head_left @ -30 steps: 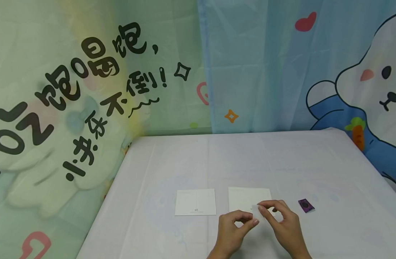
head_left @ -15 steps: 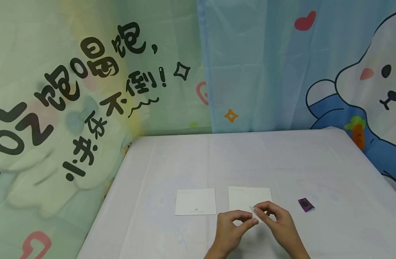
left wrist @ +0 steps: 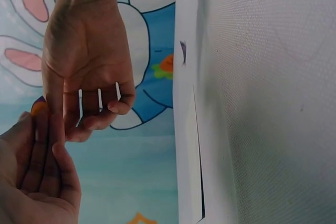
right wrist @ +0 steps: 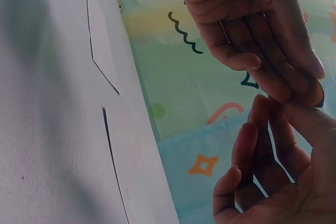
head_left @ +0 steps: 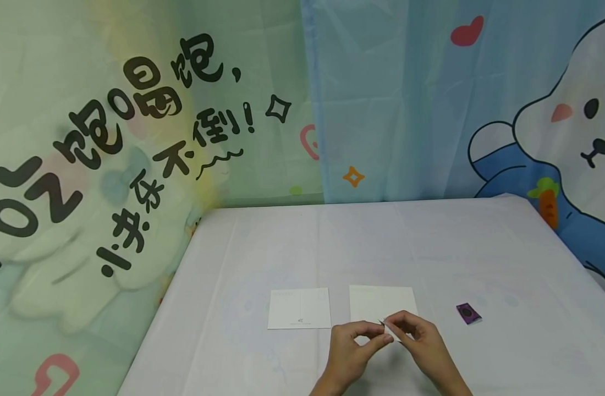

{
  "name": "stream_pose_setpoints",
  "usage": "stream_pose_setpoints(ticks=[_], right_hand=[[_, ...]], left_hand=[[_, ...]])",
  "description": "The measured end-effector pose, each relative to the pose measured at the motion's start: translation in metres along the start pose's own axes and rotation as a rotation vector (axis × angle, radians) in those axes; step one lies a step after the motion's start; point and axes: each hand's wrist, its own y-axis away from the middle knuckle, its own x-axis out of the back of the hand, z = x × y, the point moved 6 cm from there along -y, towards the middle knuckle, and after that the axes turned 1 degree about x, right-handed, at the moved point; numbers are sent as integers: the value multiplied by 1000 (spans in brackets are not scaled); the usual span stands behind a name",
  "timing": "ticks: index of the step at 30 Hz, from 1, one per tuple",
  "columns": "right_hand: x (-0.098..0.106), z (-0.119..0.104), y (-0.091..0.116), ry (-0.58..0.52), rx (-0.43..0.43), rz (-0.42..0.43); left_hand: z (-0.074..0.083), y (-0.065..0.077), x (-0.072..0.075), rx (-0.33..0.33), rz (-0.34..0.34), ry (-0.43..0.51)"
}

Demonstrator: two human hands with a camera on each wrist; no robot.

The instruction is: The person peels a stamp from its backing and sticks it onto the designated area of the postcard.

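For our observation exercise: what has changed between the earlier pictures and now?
The right hand has shifted slightly left, towards the left hand, and the small white piece both hands pinch has turned, showing narrower. The left white rectangular card, right white rectangular card and small purple rectangular packet stayed put.

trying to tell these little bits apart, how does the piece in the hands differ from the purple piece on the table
The held piece is pinched between the left hand and right hand; the purple piece lies untouched on the table. To the head camera, the held piece shows mainly white, the purple piece a dark purple top. Both are small.
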Motion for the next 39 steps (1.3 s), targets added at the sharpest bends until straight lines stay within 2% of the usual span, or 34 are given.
stream_pose_setpoints(ticks=[8, 18, 24, 27, 34, 39], right_hand=[[0, 1, 1, -47, -44, 16], [-2, 3, 1, -103, -62, -1], [-2, 3, 0, -108, -70, 49], [-2, 3, 1, -127, -66, 55], [0, 0, 3, -118, 15, 52], [1, -8, 4, -81, 153, 39]], left_hand=[[1, 0, 0, 18, -11, 20], [-5, 2, -1, -17, -35, -5], [-5, 3, -1, -42, -42, -19], [-4, 2, -1, -23, -47, 9], [-1, 0, 4, -52, -22, -39], [-3, 0, 5, -56, -21, -30]])
